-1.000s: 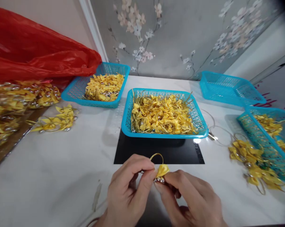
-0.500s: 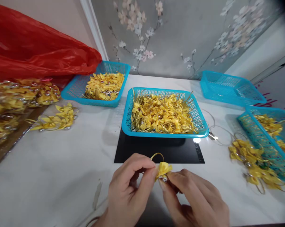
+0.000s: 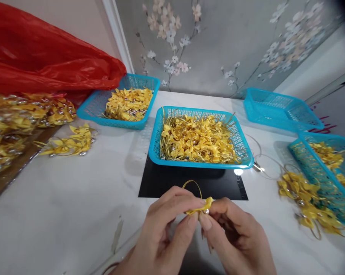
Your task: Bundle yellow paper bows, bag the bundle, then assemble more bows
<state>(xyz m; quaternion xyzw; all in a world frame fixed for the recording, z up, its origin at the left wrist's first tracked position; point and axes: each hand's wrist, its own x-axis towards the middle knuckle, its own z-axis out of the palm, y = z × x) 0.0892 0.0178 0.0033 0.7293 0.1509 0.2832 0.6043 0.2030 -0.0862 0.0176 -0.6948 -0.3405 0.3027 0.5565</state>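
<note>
Between my two hands is a yellow ribbon bow (image 3: 200,208) with small silver bells and a loop of gold cord standing up from it. My left hand (image 3: 169,225) pinches the bow's left side between thumb and fingers. From the right, my right hand (image 3: 235,233) grips it by the bells, thumb tip near the left thumb. The fingers partly hide the bow. Just beyond my hands lies a black mat (image 3: 172,185). On its far part stands a blue basket (image 3: 201,165) heaped with similar bows.
A second blue basket (image 3: 118,123) with bows stands back left, beside a red plastic bag (image 3: 46,57). Loose bows (image 3: 72,141) and bagged bows (image 3: 15,126) lie left. At right are a blue basket (image 3: 324,172), more bows (image 3: 301,191) and another blue basket (image 3: 284,109).
My fingers have shifted on the bow, and it has turned flatter. My right thumb has come up to the near side, beside my left thumb.
</note>
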